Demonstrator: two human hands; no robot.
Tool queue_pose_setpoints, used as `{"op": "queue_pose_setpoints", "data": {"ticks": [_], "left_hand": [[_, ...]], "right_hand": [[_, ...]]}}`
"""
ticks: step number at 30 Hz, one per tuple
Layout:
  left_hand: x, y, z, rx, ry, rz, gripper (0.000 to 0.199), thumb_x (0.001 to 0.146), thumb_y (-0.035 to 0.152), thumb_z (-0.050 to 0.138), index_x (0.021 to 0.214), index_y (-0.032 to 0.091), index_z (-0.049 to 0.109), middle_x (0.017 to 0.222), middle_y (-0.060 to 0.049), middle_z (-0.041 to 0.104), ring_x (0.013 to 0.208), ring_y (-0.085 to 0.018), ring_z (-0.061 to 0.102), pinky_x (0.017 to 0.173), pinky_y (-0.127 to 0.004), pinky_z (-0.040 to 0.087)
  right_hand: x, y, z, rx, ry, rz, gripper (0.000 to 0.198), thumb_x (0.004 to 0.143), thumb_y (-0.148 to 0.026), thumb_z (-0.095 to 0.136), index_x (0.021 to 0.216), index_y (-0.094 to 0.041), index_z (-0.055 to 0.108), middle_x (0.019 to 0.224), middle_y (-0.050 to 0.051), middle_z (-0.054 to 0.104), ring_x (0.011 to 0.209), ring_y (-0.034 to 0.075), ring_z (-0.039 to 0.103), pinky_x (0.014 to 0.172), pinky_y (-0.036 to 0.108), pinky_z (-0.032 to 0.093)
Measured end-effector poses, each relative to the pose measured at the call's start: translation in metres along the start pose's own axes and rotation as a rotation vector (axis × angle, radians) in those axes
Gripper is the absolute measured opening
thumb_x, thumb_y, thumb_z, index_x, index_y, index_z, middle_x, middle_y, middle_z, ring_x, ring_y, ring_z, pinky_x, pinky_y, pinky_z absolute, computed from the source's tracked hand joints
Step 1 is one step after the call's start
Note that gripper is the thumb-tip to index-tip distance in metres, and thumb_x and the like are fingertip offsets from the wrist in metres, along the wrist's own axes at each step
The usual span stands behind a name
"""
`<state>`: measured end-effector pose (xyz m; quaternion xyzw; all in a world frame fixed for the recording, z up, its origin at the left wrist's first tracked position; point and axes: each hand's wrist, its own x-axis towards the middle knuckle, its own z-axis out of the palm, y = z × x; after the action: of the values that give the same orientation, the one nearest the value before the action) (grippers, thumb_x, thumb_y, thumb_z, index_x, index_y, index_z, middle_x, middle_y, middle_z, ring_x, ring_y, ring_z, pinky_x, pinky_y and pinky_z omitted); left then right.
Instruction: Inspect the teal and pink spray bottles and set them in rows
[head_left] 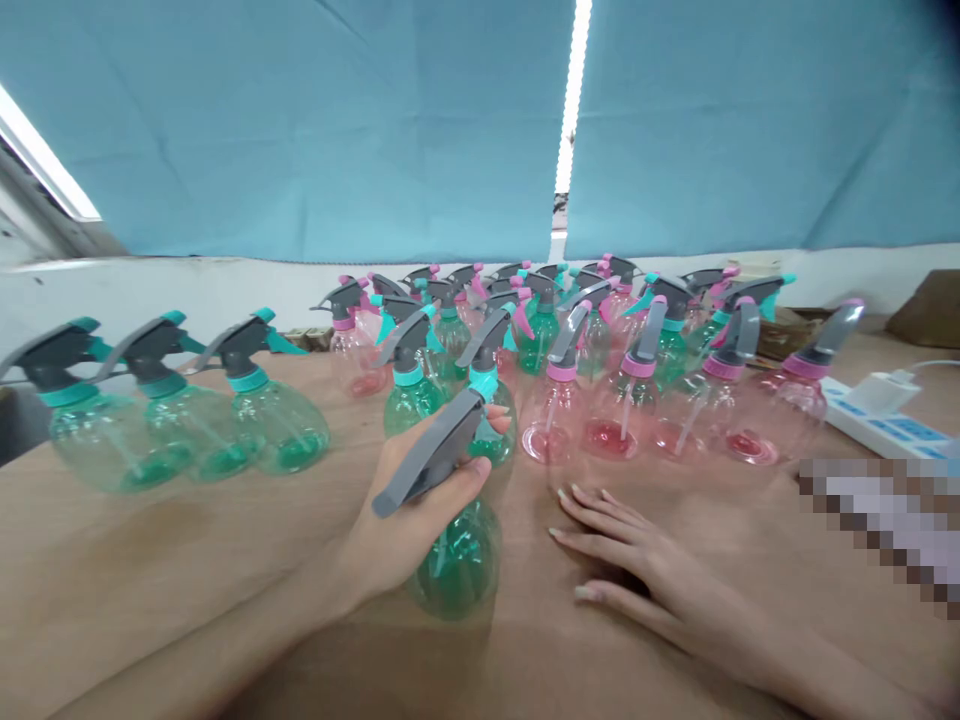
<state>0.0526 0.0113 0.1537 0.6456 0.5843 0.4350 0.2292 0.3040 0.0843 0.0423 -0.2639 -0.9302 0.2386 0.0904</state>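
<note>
My left hand [420,480] is wrapped round the neck of a green spray bottle [457,565] near the front middle of the table. The grey trigger head of that bottle rises above my thumb, tipped towards the left. My right hand [645,560] rests low over the wood to the right, fingers stretched out and apart, holding nothing. Just beyond it stand several pink spray bottles [619,430] in a row. Behind my left hand are two green spray bottles [412,400], partly covered by the hand.
Three green spray bottles [277,425] stand at the left of the wooden table [172,560]. More pink and green bottles [536,335] crowd the back. A white power strip [877,420] with a plug lies at the right, near a pixelated patch. Blue cloth [337,130] hangs behind.
</note>
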Motion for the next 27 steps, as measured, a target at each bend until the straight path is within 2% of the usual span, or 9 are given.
{"op": "queue_pose_setpoints", "data": {"ticks": [2,6,10,14,16,18,22,27], "left_hand": [[0.0,0.0014,0.0,-0.035,-0.012,0.003,0.031,0.086,0.031,0.053,0.115,0.029,0.065,0.111,0.001,0.071,0.084,-0.018,0.063,0.08,-0.03,0.052],[0.0011,0.0015,-0.0008,-0.077,-0.019,-0.009,0.034,0.083,0.027,0.056,0.116,0.026,0.065,0.109,-0.001,0.071,0.082,-0.018,0.063,0.076,-0.03,0.052],[0.0014,-0.0005,-0.001,-0.063,-0.017,-0.051,0.035,0.083,0.03,0.057,0.116,0.025,0.065,0.097,-0.002,0.072,0.076,-0.018,0.061,0.067,-0.029,0.05],[0.0008,-0.0013,-0.0005,-0.065,-0.004,-0.04,0.034,0.083,0.031,0.057,0.115,0.025,0.065,0.097,-0.002,0.07,0.08,-0.019,0.061,0.071,-0.029,0.049],[0.0004,-0.001,-0.0008,-0.064,-0.017,-0.063,0.034,0.083,0.032,0.056,0.115,0.025,0.065,0.088,-0.001,0.069,0.075,-0.019,0.06,0.068,-0.03,0.049],[-0.0001,-0.0001,-0.0017,-0.072,-0.043,-0.086,0.034,0.084,0.033,0.054,0.116,0.025,0.064,0.078,0.001,0.065,0.066,-0.018,0.057,0.065,-0.03,0.047],[-0.0013,0.0029,-0.0042,-0.128,-0.052,-0.059,0.03,0.081,0.026,0.055,0.109,0.024,0.065,0.077,0.003,0.059,0.068,-0.015,0.052,0.068,-0.028,0.043],[0.0004,0.004,-0.0079,-0.116,-0.094,-0.071,0.027,0.077,0.023,0.052,0.102,0.022,0.065,0.06,0.007,0.045,0.053,-0.011,0.034,0.054,-0.027,0.031]], "right_hand": [[-0.0004,-0.0001,0.0,-0.012,-0.007,0.007,0.049,0.096,-0.055,0.047,0.142,-0.038,0.046,0.158,-0.003,0.026,0.146,0.028,0.02,0.117,0.055,0.022],[-0.0009,-0.0018,-0.0013,-0.017,-0.006,0.01,0.049,0.095,-0.056,0.046,0.141,-0.038,0.046,0.158,-0.004,0.026,0.146,0.027,0.02,0.117,0.054,0.022],[-0.0003,-0.0028,-0.0027,0.0,-0.002,0.0,0.049,0.095,-0.054,0.047,0.141,-0.036,0.048,0.157,-0.003,0.028,0.146,0.028,0.021,0.118,0.054,0.02],[-0.0001,-0.003,-0.0023,-0.017,-0.01,0.016,0.05,0.095,-0.056,0.047,0.141,-0.035,0.048,0.157,-0.002,0.027,0.146,0.028,0.02,0.118,0.055,0.02],[-0.0001,-0.0033,-0.0014,-0.03,-0.012,0.03,0.051,0.095,-0.057,0.046,0.141,-0.035,0.048,0.158,-0.002,0.027,0.146,0.027,0.02,0.118,0.054,0.02],[-0.0001,-0.0037,-0.0007,-0.035,-0.009,0.033,0.051,0.095,-0.057,0.045,0.141,-0.035,0.048,0.158,-0.003,0.027,0.146,0.027,0.02,0.117,0.054,0.021],[-0.0002,-0.0048,-0.0011,-0.033,0.006,0.023,0.049,0.095,-0.056,0.047,0.139,-0.035,0.05,0.157,-0.003,0.029,0.145,0.027,0.023,0.118,0.054,0.021],[-0.0007,-0.0043,-0.0012,-0.034,0.017,0.011,0.048,0.095,-0.055,0.048,0.14,-0.035,0.05,0.157,-0.003,0.029,0.145,0.027,0.023,0.118,0.054,0.02]]}}
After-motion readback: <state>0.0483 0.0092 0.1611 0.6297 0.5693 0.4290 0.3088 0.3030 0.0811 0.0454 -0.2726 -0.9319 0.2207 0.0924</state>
